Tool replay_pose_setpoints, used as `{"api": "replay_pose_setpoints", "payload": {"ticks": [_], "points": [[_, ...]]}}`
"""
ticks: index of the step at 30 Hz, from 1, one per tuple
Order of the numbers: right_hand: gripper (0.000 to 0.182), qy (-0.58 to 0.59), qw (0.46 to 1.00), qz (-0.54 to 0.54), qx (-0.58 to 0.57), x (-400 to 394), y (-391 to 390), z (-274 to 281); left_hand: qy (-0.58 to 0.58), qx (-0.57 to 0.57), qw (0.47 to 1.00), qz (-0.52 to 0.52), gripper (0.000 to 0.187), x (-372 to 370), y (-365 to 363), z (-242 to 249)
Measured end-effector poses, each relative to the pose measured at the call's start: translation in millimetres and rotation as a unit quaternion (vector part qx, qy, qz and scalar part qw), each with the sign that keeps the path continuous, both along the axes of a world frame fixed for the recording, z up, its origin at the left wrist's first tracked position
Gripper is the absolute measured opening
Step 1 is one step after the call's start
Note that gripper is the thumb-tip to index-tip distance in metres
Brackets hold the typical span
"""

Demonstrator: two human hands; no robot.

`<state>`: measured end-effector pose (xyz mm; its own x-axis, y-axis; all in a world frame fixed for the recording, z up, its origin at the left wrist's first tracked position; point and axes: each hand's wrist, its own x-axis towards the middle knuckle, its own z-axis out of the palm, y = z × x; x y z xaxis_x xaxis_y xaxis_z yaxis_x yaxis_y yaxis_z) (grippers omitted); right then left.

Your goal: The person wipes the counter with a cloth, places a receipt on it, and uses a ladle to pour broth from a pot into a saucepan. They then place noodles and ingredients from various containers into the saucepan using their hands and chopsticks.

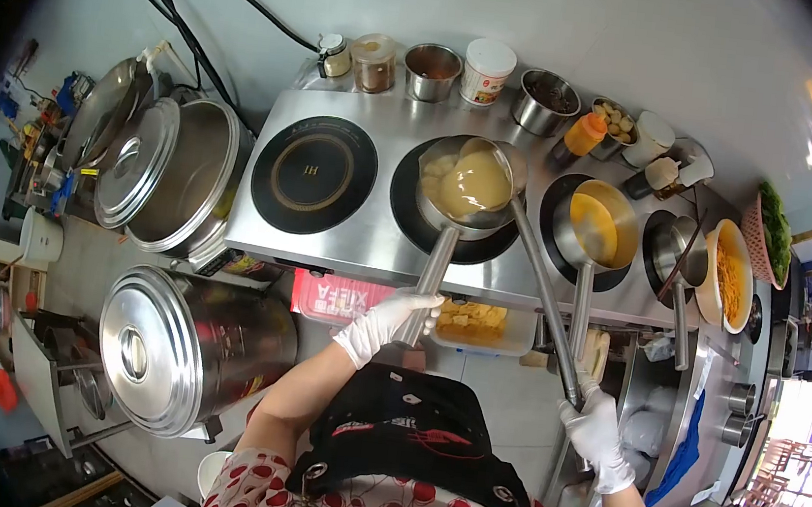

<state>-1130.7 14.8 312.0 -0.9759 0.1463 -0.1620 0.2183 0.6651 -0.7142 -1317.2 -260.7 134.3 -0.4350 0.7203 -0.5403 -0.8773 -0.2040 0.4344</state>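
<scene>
A steel saucepan (425,201) with pale broth and lumps in it stands on the second burner of the cooktop. My left hand (382,324), in a white glove, is wrapped round the end of its handle. In my gloved right hand (598,430) is the long handle of a ladle (544,278). The ladle's head lies at the right side of the saucepan, over the broth and rim. Just right of it, a second saucepan (630,239) holds yellow liquid, its handle pointing toward me.
The left burner (314,174) carries no pan. A small pot (668,256) and a bowl of orange shreds (732,278) stand to the right. Jars, tins and a sauce bottle (581,138) line the back. Large stockpots (153,351) stand left; a plastic tub (514,332) sits below the cooktop's front edge.
</scene>
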Motion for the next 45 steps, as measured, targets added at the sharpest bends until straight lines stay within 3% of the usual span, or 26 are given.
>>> {"api": "replay_pose_setpoints", "payload": {"ticks": [1, 2, 7, 12, 16, 17, 18, 19, 20, 25, 29, 33, 38, 42, 45], "points": [[0.06, -0.087, 0.995, -0.033, 0.029, 6, -1, 2, 0.013, -0.023, 1.0, 0.001, 0.029, 0, 0, 1], [0.06, -0.089, 0.995, -0.031, 0.031, 9, -3, 0, 0.026, -0.046, 0.999, 0.002, 0.037, 0, -1, 3], [0.066, -0.001, 0.978, 0.02, 0.21, 27, -9, -29, -0.01, -0.022, 0.998, 0.061, 0.06, -9, -16, -14], [0.069, -0.015, 0.947, 0.039, 0.319, 33, -22, -30, -0.019, -0.107, 0.986, 0.129, 0.067, -10, -62, -28], [0.07, 0.013, 0.943, 0.039, 0.331, 37, -20, -38, -0.022, -0.187, 0.967, 0.169, 0.056, -3, -104, -55], [0.068, -0.028, 0.986, -0.046, 0.159, 38, -20, -37, -0.031, -0.181, 0.964, 0.191, 0.049, -1, -117, -68], [0.066, -0.07, 0.99, -0.125, -0.02, 31, -23, -34, -0.04, -0.176, 0.959, 0.218, 0.042, 2, -129, -78], [0.062, -0.117, 0.947, -0.22, -0.204, 4, -49, 8, -0.048, -0.133, 0.96, 0.243, 0.033, 6, -143, -82], [0.062, -0.103, 0.941, -0.227, -0.23, -15, -59, 27, -0.049, -0.136, 0.953, 0.266, 0.033, 8, -153, -78], [0.066, -0.114, 0.933, -0.068, -0.334, -107, -110, 67, -0.018, -0.224, 0.92, 0.322, 0.022, 17, -187, -26], [0.061, -0.24, 0.908, 0.066, -0.337, -205, -197, 93, -0.012, -0.222, 0.907, 0.358, 0.022, 27, -223, -29], [0.053, -0.304, 0.898, 0.16, -0.277, -291, -288, 85, 0.008, -0.216, 0.892, 0.396, 0.024, 36, -261, -11], [0.046, -0.324, 0.887, 0.257, -0.208, -374, -408, 41, 0.019, -0.225, 0.87, 0.439, 0.025, 49, -303, -3], [0.016, -0.302, 0.898, 0.312, -0.073, -415, -499, -27, 0.001, -0.219, 0.855, 0.469, 0.025, 52, -325, -2], [0.013, -0.229, 0.911, 0.341, 0.029, -442, -556, -122, 0.005, -0.206, 0.856, 0.474, 0.026, 43, -337, 1]]}}
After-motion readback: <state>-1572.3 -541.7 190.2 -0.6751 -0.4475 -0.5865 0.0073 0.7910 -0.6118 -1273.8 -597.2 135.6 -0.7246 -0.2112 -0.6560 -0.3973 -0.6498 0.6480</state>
